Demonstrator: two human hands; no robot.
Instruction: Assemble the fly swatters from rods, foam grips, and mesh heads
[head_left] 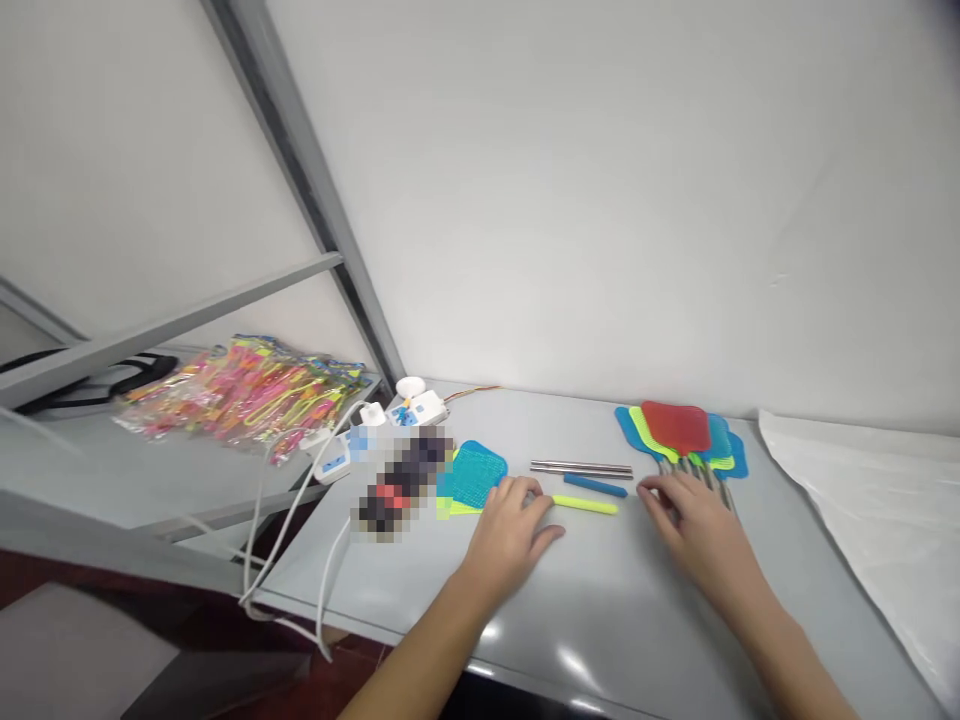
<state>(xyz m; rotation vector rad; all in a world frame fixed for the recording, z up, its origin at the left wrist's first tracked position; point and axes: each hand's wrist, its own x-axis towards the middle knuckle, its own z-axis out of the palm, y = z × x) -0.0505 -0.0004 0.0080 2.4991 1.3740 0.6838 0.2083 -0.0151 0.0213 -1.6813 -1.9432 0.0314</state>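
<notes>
My left hand [511, 528] rests over the table with its thumb spread away from the curled fingers. Its fingertips are at the left end of a yellow tube-shaped handle [586, 505], and no grip on it shows. Just behind lie a blue handle [596, 486] and thin metal rods [581, 468]. Beside that hand's fingers is a teal mesh fly swatter head [478, 474], with yellow mesh partly under it. My right hand [696, 520] has thumb and fingers apart, right of the handles. It partly covers the metal shafts of a fanned pile of fly swatters, a red one [676, 427] on top.
White power strips [334, 458] with cables [300, 510] stand at the table's left edge, near a blurred dark object [405, 485]. Packaged colourful items [255, 395] fill a shelf at left, behind a grey metal frame [172, 318]. White sheeting [862, 510] covers the right side.
</notes>
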